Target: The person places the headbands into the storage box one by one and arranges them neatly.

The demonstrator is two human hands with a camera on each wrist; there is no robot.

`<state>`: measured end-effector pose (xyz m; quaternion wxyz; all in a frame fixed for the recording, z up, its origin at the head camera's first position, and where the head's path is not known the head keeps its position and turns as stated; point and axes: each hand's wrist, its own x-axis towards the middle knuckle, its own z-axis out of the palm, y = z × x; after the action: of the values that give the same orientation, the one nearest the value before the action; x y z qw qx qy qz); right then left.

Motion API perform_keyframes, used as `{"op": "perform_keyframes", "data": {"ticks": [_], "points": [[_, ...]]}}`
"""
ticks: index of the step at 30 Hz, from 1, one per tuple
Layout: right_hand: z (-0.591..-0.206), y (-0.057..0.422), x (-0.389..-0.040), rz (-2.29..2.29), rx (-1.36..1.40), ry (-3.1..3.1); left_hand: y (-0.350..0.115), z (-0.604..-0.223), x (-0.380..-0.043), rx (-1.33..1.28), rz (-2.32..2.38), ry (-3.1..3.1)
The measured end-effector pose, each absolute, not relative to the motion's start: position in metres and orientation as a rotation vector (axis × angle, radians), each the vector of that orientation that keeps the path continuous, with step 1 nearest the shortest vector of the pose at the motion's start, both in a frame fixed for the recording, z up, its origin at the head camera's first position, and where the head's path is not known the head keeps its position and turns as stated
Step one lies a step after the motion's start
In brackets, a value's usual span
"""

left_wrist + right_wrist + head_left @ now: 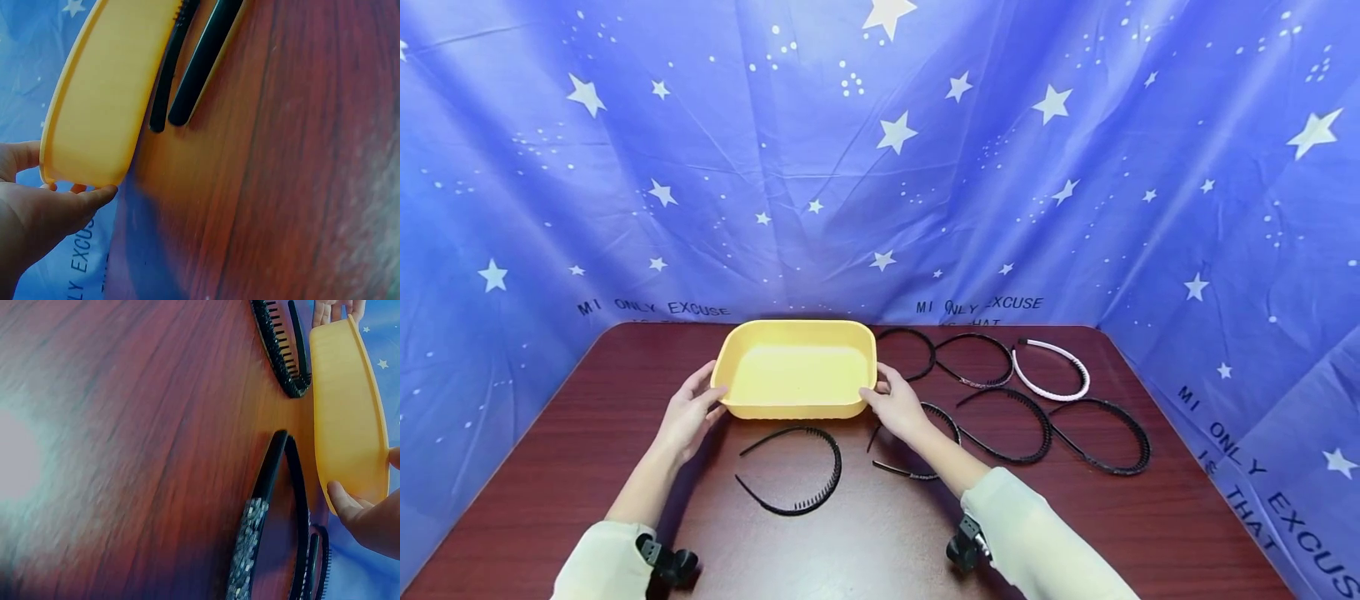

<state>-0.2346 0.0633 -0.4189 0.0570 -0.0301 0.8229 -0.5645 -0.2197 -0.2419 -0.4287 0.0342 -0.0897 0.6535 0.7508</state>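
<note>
A yellow plastic tray (797, 412), its hollow inside showing, is held between both hands. My left hand (687, 417) grips its left end, with the thumb at the near corner. At the right end my right hand (898, 406) holds it in the same way. The right wrist view also shows the tray's long side (347, 406) and the right thumb (342, 500) against it. Whether the tray touches the table cannot be told. A black toothed headband (838, 471) lies just in front of it. Another black headband (917, 476), with a sparkly section, lies partly hidden under my right forearm.
Several more headbands lie to the right on the dark red wooden table (587, 417), among them a white one (1048, 394) and a black one (1147, 446) at the far right. A blue star-patterned cloth (820, 150) hangs behind the table and at its sides.
</note>
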Motion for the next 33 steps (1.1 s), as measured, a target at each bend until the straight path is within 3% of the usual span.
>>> {"op": "perform_keyframes", "data": {"ticks": [33], "points": [[-0.435,0.083,-0.237,-1.775,-0.112,2.454,-0.227,-0.442,-0.223,-0.258,2.284,2.072]]}}
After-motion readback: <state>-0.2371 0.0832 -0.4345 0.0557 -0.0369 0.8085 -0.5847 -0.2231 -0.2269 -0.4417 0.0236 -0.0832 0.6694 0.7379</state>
